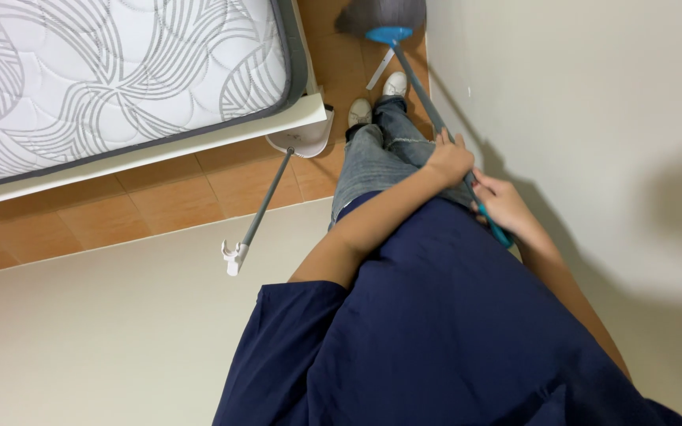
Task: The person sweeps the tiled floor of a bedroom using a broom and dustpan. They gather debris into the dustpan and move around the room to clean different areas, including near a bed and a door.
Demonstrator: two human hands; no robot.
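Looking down from my head, I see my own dark blue shirt (451,331) filling the lower part of the view, with my faded jeans (376,154) and white shoes (377,99) below on the orange tiled floor (159,205).

My left hand (449,158) is wrapped around the grey handle of a broom (416,75), fingers curled shut on the shaft partway down. My right hand (499,201) grips the same handle nearer its upper end, where the grip turns blue; it too is closed on the stick, just beside my left hand. The handle runs slanted from my hands down to the floor close to the cream wall (593,118) on my right. At its lower end sits a blue collar and the dark grey bristle head, which rests on the tiles just beyond my shoes.

To my left stands a dustpan (301,140), white, with a long grey handle that leans toward me and ends in a white clip. Its pan sits on the floor touching the corner of the bed. The bed carries a white mattress (112,71) quilted in grey swirls with a grey edge band, on a white frame. A second cream wall (96,331) fills the lower left.
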